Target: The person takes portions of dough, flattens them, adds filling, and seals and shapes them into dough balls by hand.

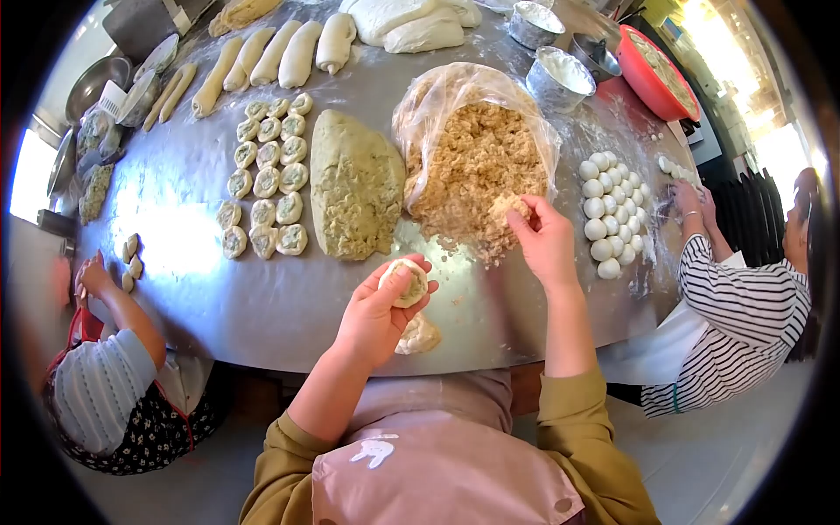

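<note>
A person in a pink apron [420, 468] works at a metal table [210, 302], seen from above. The left hand [372, 315], low in the middle, is curled around a small round of dough [405, 283], its thumb lying across the pale greenish center and its fingers behind. The right hand [544, 238], farther and to the right, pinches a small tan clump [509, 210] between thumb and fingertips, at the near right edge of a large crumbly brown mound [481, 157]. The mound sits partly wrapped in a clear plastic bag [420, 105]. A loose lump of dough [418, 336] rests on the table just beside the left hand, near the table's edge.

Left of the mound lies a thick green-tinged slab [350, 197], and left of that, short columns of small filled dough pieces [266, 181]. Smooth white balls [611, 208] are grouped to the right. At the far side are long dough rolls [299, 54], a big pale mass of dough [411, 24], two metal tins [560, 80] of white powder and, at far right, a red bowl [658, 74]. A person in striped sleeves [739, 280] works at the right; another, in a light blue top [109, 376], is at the left.
</note>
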The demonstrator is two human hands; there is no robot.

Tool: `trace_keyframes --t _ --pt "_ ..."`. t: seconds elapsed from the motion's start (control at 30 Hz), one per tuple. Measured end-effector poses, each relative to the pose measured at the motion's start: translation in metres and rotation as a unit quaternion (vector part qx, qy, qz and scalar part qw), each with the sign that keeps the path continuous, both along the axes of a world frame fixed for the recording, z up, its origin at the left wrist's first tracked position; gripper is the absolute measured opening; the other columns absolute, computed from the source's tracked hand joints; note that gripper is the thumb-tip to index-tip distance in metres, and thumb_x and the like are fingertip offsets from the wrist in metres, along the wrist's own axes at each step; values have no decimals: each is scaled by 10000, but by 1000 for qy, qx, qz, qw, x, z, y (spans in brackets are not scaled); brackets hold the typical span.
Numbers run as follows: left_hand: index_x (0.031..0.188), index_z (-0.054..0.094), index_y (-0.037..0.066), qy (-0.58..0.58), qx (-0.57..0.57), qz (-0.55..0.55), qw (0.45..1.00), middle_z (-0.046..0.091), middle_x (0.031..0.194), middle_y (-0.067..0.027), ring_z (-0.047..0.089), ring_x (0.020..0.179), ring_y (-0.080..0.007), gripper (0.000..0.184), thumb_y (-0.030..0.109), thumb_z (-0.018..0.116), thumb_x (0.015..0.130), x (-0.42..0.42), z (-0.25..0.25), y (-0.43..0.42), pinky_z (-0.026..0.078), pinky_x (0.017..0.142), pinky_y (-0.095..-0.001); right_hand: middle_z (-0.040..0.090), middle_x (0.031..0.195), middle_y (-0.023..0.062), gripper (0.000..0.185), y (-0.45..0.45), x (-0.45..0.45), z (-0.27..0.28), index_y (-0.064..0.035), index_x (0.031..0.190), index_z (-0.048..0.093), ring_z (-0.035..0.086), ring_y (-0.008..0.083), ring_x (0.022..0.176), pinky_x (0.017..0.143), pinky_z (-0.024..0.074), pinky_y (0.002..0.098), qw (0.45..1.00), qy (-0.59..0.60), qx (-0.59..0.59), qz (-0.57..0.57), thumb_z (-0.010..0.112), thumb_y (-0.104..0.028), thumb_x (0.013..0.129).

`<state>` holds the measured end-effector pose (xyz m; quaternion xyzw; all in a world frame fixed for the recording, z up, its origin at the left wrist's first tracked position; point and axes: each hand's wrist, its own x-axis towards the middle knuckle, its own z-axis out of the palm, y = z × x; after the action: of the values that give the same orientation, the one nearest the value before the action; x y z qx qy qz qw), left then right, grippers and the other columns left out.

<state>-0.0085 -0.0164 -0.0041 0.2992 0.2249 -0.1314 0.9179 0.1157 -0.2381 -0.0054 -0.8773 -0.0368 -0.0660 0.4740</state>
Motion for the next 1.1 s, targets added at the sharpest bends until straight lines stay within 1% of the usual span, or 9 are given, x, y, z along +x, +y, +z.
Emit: trace_keyframes --t 0.03,0.17,0.3,0.47,0.57,0.7,0.93,1.03,1.1 --pt "1258 498 43 -11 -27 -4 1000 606 1131 -120 616 976 -221 320 138 536 955 1 -2 0 515 847 -321 604 696 64 283 1 -1 4 -18 1021 637 548 140 596 574 453 288 997 45 67 -2 734 -188 816" --pt "1251 501 35 -32 -69 -27 997 609 1103 -119 611 879 -195 316 122 540 950 6 -1 -5 512 762 -290 575 663 -10 285 -9 7 -28 4 1030 640 475 72 585 545 406 237 1000 8 -12 -10 725 -185 834" --pt "1237 505 37 -31 -49 -41 997 607 1074 -119 606 870 -199 307 90 547 938 6 -1 -8 508 745 -284 591 747 -8 263 11 -7 -9 -17 1105 610 520 78 627 577 440 224 934 167 317 6 676 -148 887" --pt "1204 503 27 -22 53 2 998 581 1108 -105 585 964 -212 285 150 556 953 15 -7 -16 484 854 -332 622 890 12 253 32 -40 14 -36 1151 591 584 86 781 717 486 208 805 297 504 101 634 -94 907" --pt "1194 503 18 2 -64 55 996 569 1130 -102 555 1043 -209 294 223 510 982 24 -11 -18 458 904 -341 620 904 10 244 54 -54 19 -53 1145 612 574 81 787 709 481 210 825 289 468 130 639 -89 905" --pt "1189 510 21 -81 -111 17 990 569 1153 -101 538 1086 -189 293 240 469 1000 24 -28 -15 424 973 -349 585 881 -4 304 79 -64 2 -73 1108 672 533 75 723 680 463 213 967 96 134 196 722 -35 810" --pt "1232 481 41 -23 -6 39 999 577 1101 -80 555 1021 -175 307 229 502 990 16 -8 -10 450 906 -331 628 863 53 256 79 -67 16 -45 1036 659 617 123 730 654 511 259 964 106 150 191 715 -13 789" --pt "1251 466 47 -55 19 37 998 578 1086 -75 571 988 -168 315 214 512 987 16 -16 -14 467 879 -332 656 878 78 198 79 -69 21 -31 978 637 649 140 744 655 528 274 978 27 71 193 686 11 791" --pt "1254 464 44 -91 137 9 986 577 1066 -61 557 951 -125 312 188 518 983 16 -22 -16 463 825 -307 659 864 77 166 83 -70 21 -31 939 629 646 132 723 634 528 271 983 -14 22 183 676 13 786"
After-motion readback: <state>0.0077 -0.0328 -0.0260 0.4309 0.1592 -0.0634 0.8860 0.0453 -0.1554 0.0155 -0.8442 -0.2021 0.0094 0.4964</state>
